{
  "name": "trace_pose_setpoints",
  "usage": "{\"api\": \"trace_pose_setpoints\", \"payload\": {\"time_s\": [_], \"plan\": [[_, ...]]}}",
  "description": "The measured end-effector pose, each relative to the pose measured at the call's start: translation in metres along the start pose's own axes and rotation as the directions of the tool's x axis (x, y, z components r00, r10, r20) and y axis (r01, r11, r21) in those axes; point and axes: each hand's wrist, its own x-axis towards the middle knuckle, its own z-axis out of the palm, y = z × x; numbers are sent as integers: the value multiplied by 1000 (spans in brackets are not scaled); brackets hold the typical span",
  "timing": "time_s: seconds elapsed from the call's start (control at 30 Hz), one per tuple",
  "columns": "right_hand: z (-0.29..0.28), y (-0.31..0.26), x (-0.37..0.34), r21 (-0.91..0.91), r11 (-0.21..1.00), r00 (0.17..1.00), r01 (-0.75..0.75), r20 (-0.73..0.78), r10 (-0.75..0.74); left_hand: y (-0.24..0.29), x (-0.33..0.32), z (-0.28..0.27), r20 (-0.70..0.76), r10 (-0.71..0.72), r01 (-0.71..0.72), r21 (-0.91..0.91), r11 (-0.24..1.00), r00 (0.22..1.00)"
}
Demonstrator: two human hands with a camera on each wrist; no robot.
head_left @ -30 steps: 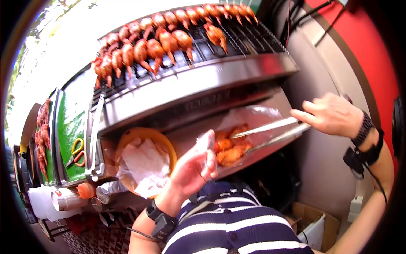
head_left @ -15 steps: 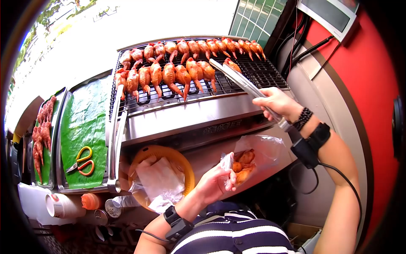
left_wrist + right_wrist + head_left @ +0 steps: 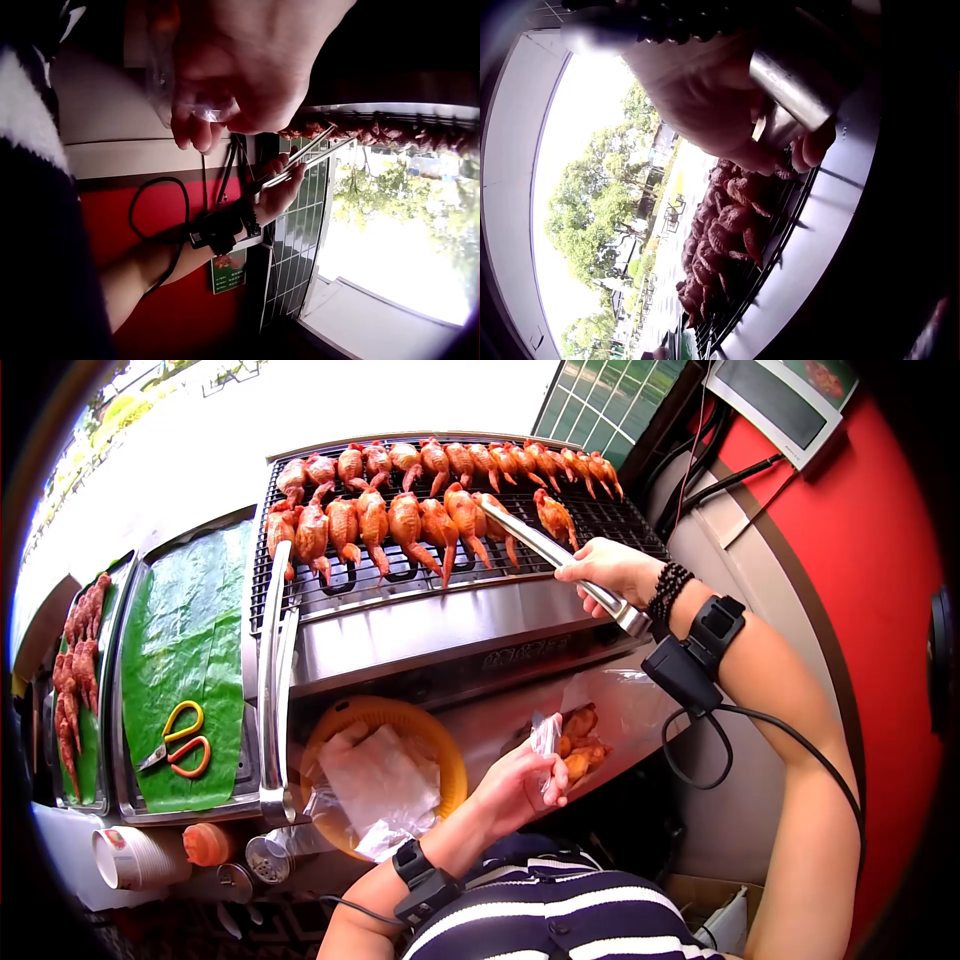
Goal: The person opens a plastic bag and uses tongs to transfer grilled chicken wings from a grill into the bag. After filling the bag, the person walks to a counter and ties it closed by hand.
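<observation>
My right hand grips a pair of metal tongs. The tongs' tips reach over the grill, right at a browned stuffed chicken wing near the right end of the front row. A single wing lies apart to the right of it. Low in front of my body, my left hand holds the bunched edge of a clear plastic bag, its fingers curled round the film. Several browned pieces of chicken lie in the bag. In the left wrist view the plastic shows between the fingers.
Left of the grill lie a second pair of tongs and a leaf-lined tray with scissors. Skewered meat fills another tray. A yellow basket holds plastic bags. Stacked cups stand at the front left.
My right hand has swung the tongs from the bag up over the grill, their tips now at the front-row wings. My left hand still holds the bag, a little farther right.
</observation>
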Motion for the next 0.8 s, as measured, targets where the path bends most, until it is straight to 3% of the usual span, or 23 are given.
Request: {"api": "trace_pose_setpoints", "payload": {"time_s": [0.13, 0.27, 0.5, 0.67, 0.73, 0.8], "plan": [[13, -7, -5, -43, 998, 997, 46, -64, -49, -1, 2, -10, 77, -6, 13, -94, 996, 997], [1, 24, 7, 131, 987, 995, 97, 19, -101, -1, 3, -13, 76, -3, 10, -93, 996, 997], [-18, 67, -1, 537, 836, 969, 112, 128, -212, -1, 3, -8, 25, 27, -25, -55, 998, 999], [-39, 99, -79, 651, 753, 963, 100, 127, -238, -5, 5, 8, -113, 80, -77, 27, 997, 990], [-43, 114, -117, 661, 746, 962, 80, 145, -231, -7, 8, 8, -116, 97, -95, 26, 995, 988], [-39, 134, -154, 748, 664, 964, -2, 177, -197, -7, 11, 2, -45, 116, -117, -17, 993, 992]]}}
